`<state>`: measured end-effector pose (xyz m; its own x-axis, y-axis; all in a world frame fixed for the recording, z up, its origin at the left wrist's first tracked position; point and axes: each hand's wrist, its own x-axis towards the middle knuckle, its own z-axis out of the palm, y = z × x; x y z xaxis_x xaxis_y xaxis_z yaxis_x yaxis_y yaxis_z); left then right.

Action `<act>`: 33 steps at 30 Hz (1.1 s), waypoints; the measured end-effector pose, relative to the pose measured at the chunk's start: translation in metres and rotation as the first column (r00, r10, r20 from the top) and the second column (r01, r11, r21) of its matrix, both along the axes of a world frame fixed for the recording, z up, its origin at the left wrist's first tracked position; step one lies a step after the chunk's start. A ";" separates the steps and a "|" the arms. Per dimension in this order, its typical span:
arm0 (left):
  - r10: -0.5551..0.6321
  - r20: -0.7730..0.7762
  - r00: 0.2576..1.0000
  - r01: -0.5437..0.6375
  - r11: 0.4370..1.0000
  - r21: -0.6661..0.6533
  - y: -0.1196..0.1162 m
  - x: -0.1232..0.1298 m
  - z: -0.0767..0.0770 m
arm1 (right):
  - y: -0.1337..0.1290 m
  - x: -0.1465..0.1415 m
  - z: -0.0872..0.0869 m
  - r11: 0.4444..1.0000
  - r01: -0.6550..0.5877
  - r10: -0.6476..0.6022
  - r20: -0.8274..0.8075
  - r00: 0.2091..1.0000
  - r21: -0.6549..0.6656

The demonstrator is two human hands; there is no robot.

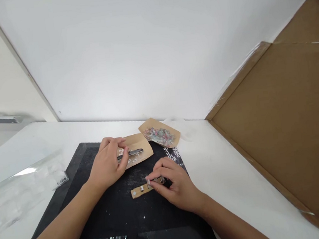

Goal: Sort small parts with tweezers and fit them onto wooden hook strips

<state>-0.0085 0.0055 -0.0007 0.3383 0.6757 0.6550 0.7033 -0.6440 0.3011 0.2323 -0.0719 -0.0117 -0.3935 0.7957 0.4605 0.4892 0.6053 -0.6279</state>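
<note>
My left hand (pixel 109 160) is closed on dark metal tweezers (pixel 136 152), which reach over a tan paper tray (pixel 147 146) holding small white pieces. Lower and to the right, my right hand (pixel 174 183) pinches a small whitish piece (pixel 148 181) between thumb and fingertips. That hand is over the right part of a narrow wooden strip (pixel 136 193), which lies on the black mat (pixel 115 214). A small metal and white part (pixel 142 188) sits on the strip. My fingers partly hide the strip's right end.
A second tan tray (pixel 143 127) with small wrapped packets stands at the back. Clear plastic bags (pixel 25 190) lie on the white table (pixel 229 188) at left. Brown cardboard (pixel 286 111) rises at right, and a white panel (pixel 128 53) stands behind.
</note>
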 end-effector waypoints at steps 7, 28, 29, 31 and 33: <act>-0.111 0.049 0.993 0.113 0.993 -0.039 -0.004 0.005 -0.006 | -0.002 -0.016 -0.002 0.997 -0.081 0.081 -0.040 0.996 -0.010; -0.168 0.127 0.978 0.170 0.985 -0.009 -0.011 0.006 -0.002 | -0.001 -0.034 -0.005 0.994 -0.089 0.071 0.240 0.968 0.065; -0.167 0.127 0.978 0.170 0.985 -0.010 -0.010 0.006 -0.002 | -0.001 -0.035 -0.006 0.994 -0.086 0.066 0.252 0.965 0.071; -0.169 0.128 0.977 0.171 0.985 -0.008 -0.010 0.006 -0.003 | 0.000 -0.035 -0.007 0.994 -0.066 0.040 0.266 0.963 0.091; -0.170 0.127 0.977 0.172 0.985 -0.006 -0.010 0.006 -0.003 | 0.000 -0.036 -0.008 0.993 -0.031 -0.001 0.270 0.963 0.112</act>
